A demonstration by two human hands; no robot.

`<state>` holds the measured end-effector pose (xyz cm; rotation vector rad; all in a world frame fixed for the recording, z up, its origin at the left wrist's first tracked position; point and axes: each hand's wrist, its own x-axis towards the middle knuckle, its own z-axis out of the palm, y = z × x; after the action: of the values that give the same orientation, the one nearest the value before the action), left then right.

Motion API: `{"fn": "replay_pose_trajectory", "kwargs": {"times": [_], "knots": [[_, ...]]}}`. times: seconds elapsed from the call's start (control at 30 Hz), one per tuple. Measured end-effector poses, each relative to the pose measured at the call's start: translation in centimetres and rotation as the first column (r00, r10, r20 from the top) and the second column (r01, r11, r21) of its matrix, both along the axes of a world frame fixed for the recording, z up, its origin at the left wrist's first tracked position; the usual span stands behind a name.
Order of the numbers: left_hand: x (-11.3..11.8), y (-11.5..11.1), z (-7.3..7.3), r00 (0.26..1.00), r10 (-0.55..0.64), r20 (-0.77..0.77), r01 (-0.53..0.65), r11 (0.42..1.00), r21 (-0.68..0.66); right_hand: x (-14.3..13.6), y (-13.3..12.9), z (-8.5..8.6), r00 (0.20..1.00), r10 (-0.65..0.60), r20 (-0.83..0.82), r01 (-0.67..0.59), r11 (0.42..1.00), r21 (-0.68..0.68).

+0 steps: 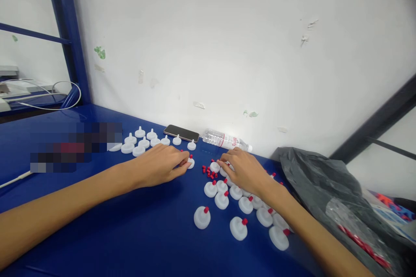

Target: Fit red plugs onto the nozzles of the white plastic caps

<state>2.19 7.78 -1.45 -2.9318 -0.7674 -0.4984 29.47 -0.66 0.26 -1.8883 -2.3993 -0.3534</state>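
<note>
Over the blue table, my left hand (165, 163) has its fingers closed at a white nozzle cap (191, 163) with a red tip. My right hand (242, 166) is beside a white cap (215, 166), its fingers bent downward over other caps; what its fingertips hold, if anything, is hidden. Between the hands lies a small pile of red tips (209, 173). White caps without red tips (138, 150) stand beyond my left forearm. Several white caps with red tips (202, 217) lie around and below my right hand.
A phone (181, 133) and a clear bottle (225, 140) lie along the wall. At the right are a dark plastic bag (302, 177) and a clear bag of red pieces (364, 238). A blue metal post (73, 34) rises at the left.
</note>
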Motion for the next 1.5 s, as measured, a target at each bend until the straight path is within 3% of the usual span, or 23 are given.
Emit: {"fn": "replay_pose_trajectory", "kwargs": {"times": [0.53,0.63,0.9,1.07,1.17,1.3,1.4,1.5], "knots": [[-0.1,1.4,-0.1,0.963,0.07,0.262,-0.081,0.996,0.034,-0.7,0.2,0.7,0.99,0.045,-0.131,-0.032,0.994,0.104],[-0.4,2.0,-0.1,0.96,0.069,0.271,-0.083,0.996,0.043,-1.2,1.9,0.5,0.979,0.076,-0.191,-0.062,0.995,0.08],[-1.8,3.7,0.2,0.953,0.105,0.284,-0.122,0.992,0.04,-3.7,9.9,-0.9,0.932,0.092,-0.351,-0.108,0.994,-0.029],[-1.6,4.0,-0.1,0.938,0.105,0.33,-0.128,0.99,0.05,-5.4,12.0,-2.0,0.907,0.078,-0.415,-0.1,0.994,-0.032],[-1.3,3.7,-0.2,0.92,0.089,0.382,-0.126,0.989,0.073,-5.7,11.2,-1.0,0.877,0.137,-0.461,-0.143,0.989,0.022],[-1.0,2.9,-0.1,0.88,0.024,0.474,-0.094,0.988,0.125,-5.6,7.9,1.5,0.849,0.226,-0.478,-0.218,0.973,0.075],[-0.6,2.1,-0.2,0.875,-0.103,0.473,0.011,0.981,0.192,-5.6,4.8,2.5,0.848,0.274,-0.454,-0.239,0.962,0.135],[-0.2,1.2,-0.6,0.88,-0.218,0.423,0.115,0.96,0.255,-5.6,2.6,2.3,0.843,0.303,-0.445,-0.23,0.95,0.211]]}}
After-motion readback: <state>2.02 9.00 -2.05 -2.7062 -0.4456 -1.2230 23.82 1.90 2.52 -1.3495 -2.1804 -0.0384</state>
